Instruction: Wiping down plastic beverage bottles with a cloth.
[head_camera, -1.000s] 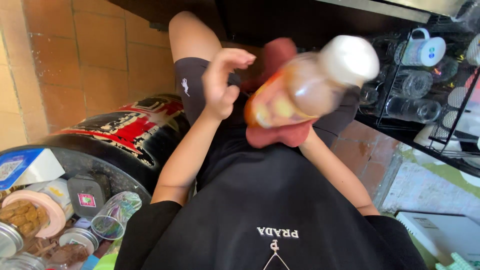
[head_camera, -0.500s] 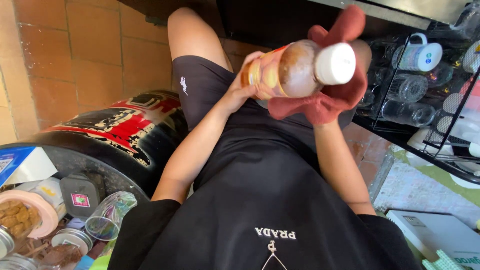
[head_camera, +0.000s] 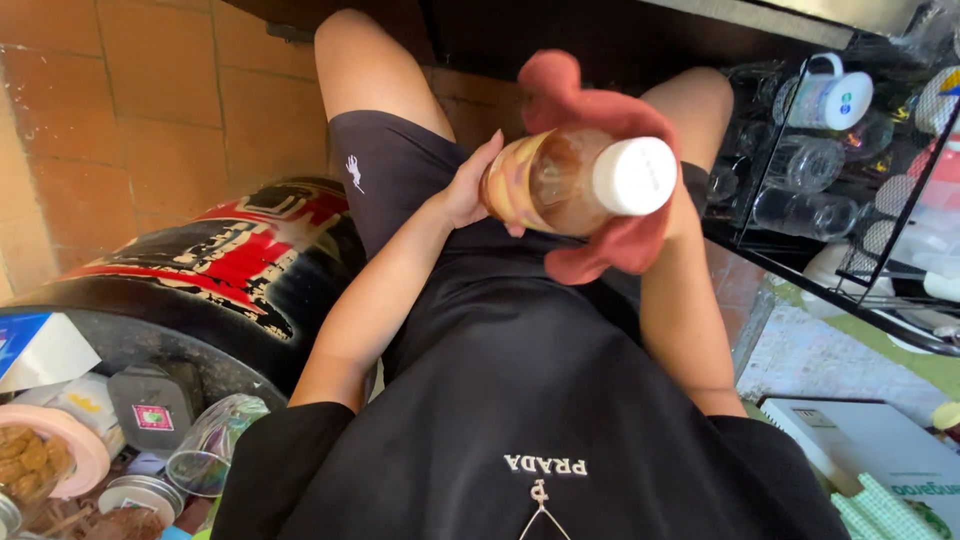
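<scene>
Left hand (head_camera: 470, 185) cupped on base of clear bottle (head_camera: 560, 180), forearm raised, right hand hidden under red cloth (head_camera: 600, 110) wrapped round bottle, bottle held over lap, white cap (head_camera: 634, 176) toward camera

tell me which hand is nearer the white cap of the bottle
Right. The right hand, wrapped in a red cloth, sits beside and under the white cap. The left hand holds the bottle at its base, the far end from the cap.
</scene>
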